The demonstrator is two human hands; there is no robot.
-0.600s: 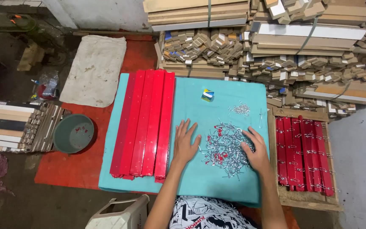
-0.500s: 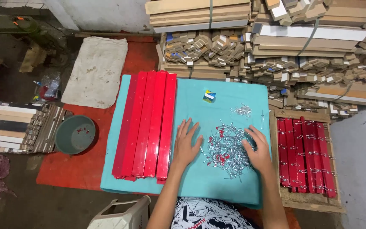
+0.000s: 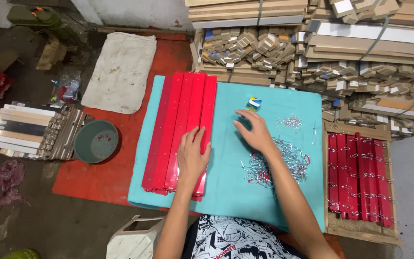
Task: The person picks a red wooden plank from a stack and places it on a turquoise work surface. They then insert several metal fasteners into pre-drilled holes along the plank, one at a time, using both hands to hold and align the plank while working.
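Far to the left, a round grey-green bowl (image 3: 96, 141) sat on the red mat (image 3: 102, 177). It held only a few tiny red bits. Just left of the bowl lay a stack of flat sticks (image 3: 25, 129).

Next came the long red strips (image 3: 183, 129). They lay side by side on the left part of the teal cloth (image 3: 231, 187). Their long way ran from the person out toward the far edge of the cloth. The left hand (image 3: 191, 156) lay flat on the near end of the rightmost strips, fingers spread, gripping nothing. This hand was the closer one to the strips.

The right hand (image 3: 253, 132) was over the bare middle of the cloth, open, fingers pointing left toward the strips. It held nothing that could be seen. Just past its fingertips sat a small coloured box (image 3: 253, 102).

Right of that hand was a heap of little silver hooks (image 3: 279, 165) with red bits mixed in. A smaller bunch of hooks (image 3: 292, 121) lay farther out.

Last, on the right, a wooden tray (image 3: 360, 230) held more red strips (image 3: 358, 177), these ones with hooks clipped along them. Bundles of wooden pieces (image 3: 312, 52) were piled behind.
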